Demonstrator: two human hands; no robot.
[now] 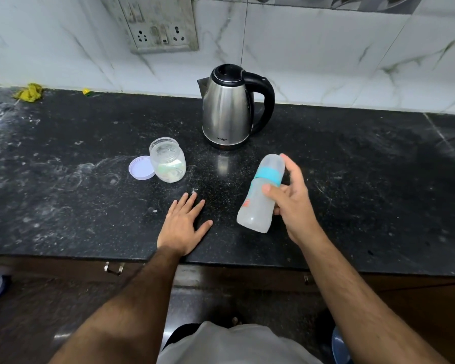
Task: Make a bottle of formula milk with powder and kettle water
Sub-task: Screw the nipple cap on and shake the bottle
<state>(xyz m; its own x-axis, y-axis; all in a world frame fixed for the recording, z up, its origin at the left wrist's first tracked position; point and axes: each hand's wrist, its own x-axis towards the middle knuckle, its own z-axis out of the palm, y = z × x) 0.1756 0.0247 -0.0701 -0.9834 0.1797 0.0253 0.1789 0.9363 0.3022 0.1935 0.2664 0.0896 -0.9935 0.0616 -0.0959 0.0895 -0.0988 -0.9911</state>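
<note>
Frosted plastic, teal-banded, the feeding bottle [260, 193] was held tilted above the tabletop [352, 179], the right hand [290, 198] gripping it with fingers [272, 194] curled round its body. The left hand [181, 222] lay flat, fingers spread. Beyond the fingertips stood an open powder jar [168, 160], its lid [141, 167] and a steel kettle [229, 109]. The loose grip could probably let it slip. Black speckled stone, powder-dusted; marbled wall tiles behind.
</note>
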